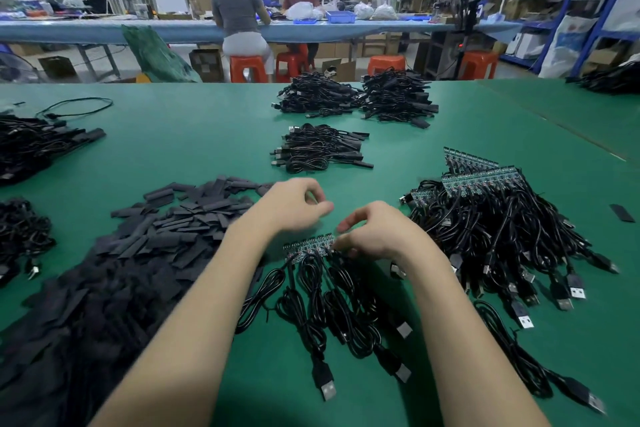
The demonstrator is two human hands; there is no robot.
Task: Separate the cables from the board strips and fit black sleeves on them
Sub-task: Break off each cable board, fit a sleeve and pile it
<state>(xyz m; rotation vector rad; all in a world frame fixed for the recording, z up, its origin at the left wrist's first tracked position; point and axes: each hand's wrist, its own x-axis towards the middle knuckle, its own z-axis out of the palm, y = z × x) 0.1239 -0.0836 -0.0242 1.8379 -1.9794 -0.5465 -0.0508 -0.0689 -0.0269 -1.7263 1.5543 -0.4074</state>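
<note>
A green board strip lies on the green table just below my hands, with several coiled black USB cables hanging from it toward me. My right hand rests on the strip's right end, fingers curled and pinching there. My left hand hovers just above and left of the strip, fingers loosely curled, nothing visible in it. A large heap of flat black sleeves spreads to the left. More board strips with cables are piled to the right.
Three bundles of sleeved cables sit further back in the middle of the table. More black cable piles lie at the left edge. One loose sleeve lies at far right. People work at a blue bench behind.
</note>
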